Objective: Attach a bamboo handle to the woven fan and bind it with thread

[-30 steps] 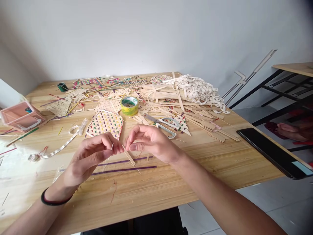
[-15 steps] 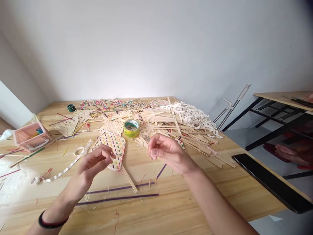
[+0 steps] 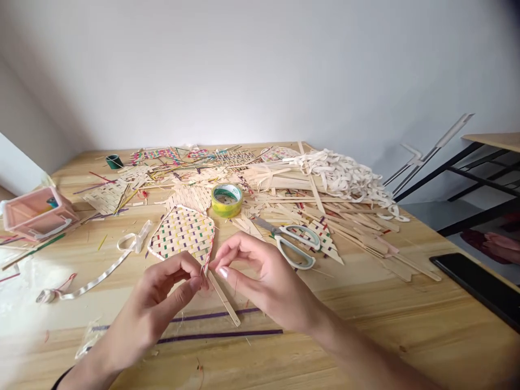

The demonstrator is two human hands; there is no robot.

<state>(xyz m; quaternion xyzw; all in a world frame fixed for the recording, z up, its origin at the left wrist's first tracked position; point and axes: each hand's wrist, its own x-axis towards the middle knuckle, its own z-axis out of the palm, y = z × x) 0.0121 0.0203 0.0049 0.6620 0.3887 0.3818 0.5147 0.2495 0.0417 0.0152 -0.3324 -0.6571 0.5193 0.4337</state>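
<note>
A woven fan [image 3: 182, 233] of pale strips with purple, green and yellow checks lies on the table, its edge bound in white tape with red stitching at the right. Its flat wooden handle [image 3: 224, 299] points toward me. At the fan's lower right corner, the thumb and fingers of my left hand [image 3: 160, 300] pinch a thin needle-like piece. My right hand [image 3: 266, 279] is closed in a pinch right beside it; whatever its fingertips hold is too small to make out. White-handled scissors [image 3: 296, 259] lie just beyond my right hand.
A roll of tape [image 3: 226, 208] stands behind the fan. Wood strips and a heap of white tape [image 3: 345, 176] cover the back right. A pink box [image 3: 38, 214] is at left, a black phone [image 3: 477, 287] at right. Purple strips [image 3: 221, 335] lie in front.
My hands have come together at the fan's lower right corner; they were apart before. The scissors, earlier hidden behind my right hand, now show. The view has shifted slightly.
</note>
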